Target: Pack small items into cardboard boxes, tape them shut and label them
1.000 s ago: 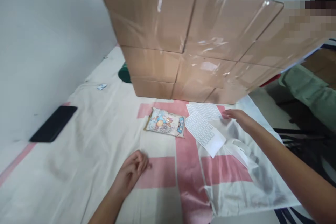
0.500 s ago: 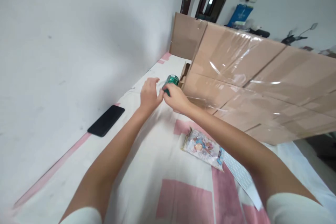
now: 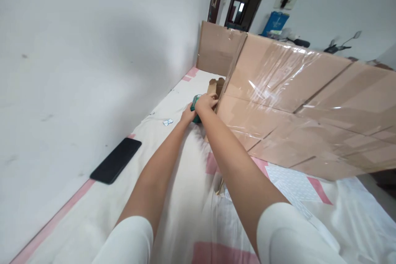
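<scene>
Plastic-wrapped cardboard boxes [image 3: 293, 90] rose just right of the grip. The bed [image 3: 173, 148] lay beneath it, with a black phone [image 3: 116, 166] well back to the left. The right hand [image 3: 206, 102] curled its grip over the green roll [image 3: 196, 118], which sat on the bed against the boxes. The left hand [image 3: 186, 115] touched the roll's side; its grip I could not tell.

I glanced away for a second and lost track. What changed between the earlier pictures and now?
Both hands left the sticker sheets and reached far forward: the right hand and the left hand now grip the green roll beside the small open carton. The black phone, the sheets and the taped cardboard boxes lie as before.
</scene>
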{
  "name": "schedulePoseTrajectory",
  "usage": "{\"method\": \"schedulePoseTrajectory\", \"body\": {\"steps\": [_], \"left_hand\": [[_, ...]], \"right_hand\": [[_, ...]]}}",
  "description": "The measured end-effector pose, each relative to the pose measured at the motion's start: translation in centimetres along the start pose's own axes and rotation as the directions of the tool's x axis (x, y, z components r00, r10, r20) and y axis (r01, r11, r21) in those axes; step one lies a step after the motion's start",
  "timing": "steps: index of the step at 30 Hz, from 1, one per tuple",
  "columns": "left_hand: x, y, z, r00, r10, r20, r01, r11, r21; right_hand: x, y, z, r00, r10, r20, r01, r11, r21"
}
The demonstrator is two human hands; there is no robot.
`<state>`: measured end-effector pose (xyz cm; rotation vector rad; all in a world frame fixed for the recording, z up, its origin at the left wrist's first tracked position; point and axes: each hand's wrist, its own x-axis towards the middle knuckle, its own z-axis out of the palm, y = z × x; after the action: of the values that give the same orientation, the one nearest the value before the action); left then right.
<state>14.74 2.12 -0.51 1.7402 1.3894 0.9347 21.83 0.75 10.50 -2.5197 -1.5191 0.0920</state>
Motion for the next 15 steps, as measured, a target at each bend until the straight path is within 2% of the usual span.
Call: {"method": "schedulePoseTrajectory", "body": {"steps": [2, 4, 7, 10, 13, 15], "left_hand": [[-0.2, -0.2, -0.2, 1.0, -0.008, -0.021, 0.008, 1.0, 0.004], [-1.0, -0.4, -0.7, 0.998, -0.012, -0.059, 0.013, 1.0, 0.013], [-3.6, -0.8, -2.7, 0.993, 0.005, -0.119, 0.0, 0.999, 0.043], [-7.3, -1.6, -5.4, 0.987, 0.014, -0.161, 0.0, 0.996, 0.085], [-10.4, -2.5, -7.6, 0.987, -0.02, -0.161, 0.037, 0.994, 0.102], [-11.5, -3.2, -8.5, 0.987, -0.065, -0.146, 0.079, 0.993, 0.088]], "right_hand": [[0.4, -0.3, 0.0, 0.998, 0.062, -0.017, -0.062, 0.998, -0.006], [0.2, -0.5, 0.1, 0.999, 0.036, -0.009, -0.036, 0.999, 0.009], [-1.5, -0.9, 0.4, 0.992, -0.124, 0.013, 0.123, 0.99, 0.076], [-4.3, -1.2, 0.4, 0.947, -0.319, 0.027, 0.308, 0.933, 0.188], [-6.8, -1.3, -0.1, 0.901, -0.432, 0.03, 0.404, 0.863, 0.303], [-7.9, -1.2, -0.7, 0.886, -0.464, 0.016, 0.425, 0.825, 0.373]]}}
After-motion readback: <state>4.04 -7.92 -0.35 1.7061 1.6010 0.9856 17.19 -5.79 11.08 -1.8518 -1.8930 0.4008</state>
